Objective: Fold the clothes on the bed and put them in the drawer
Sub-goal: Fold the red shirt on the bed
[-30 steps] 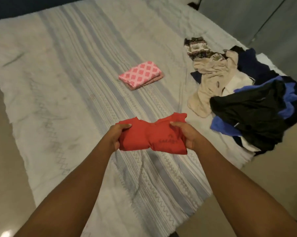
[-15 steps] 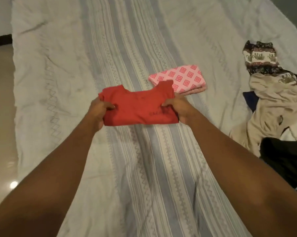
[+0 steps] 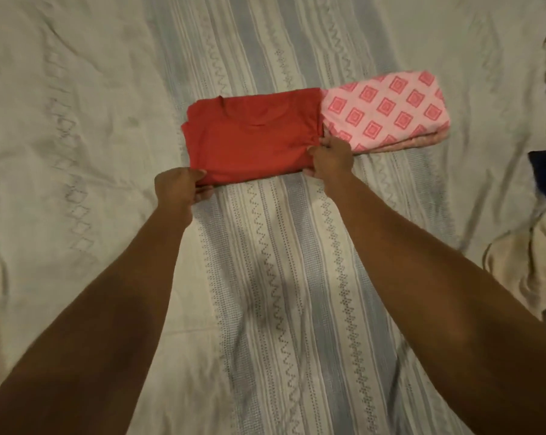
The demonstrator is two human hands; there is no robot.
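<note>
Red shirt [image 3: 249, 136] x1, L hand [image 3: 177, 189] + R hand [image 3: 330, 160] tight on near edge; pink pc [image 3: 384, 111] x1 beside.

Place: we take this for a bedroom in a home.
Bed: we see a wide bedsheet [image 3: 86, 189] with grey-blue stripes and zigzag bands filling the view.
Laundry: we see a folded red shirt [image 3: 249, 139] and a folded pink cloth [image 3: 384, 111] lying on it, with loose clothes [image 3: 523, 262] at the right edge.
</note>
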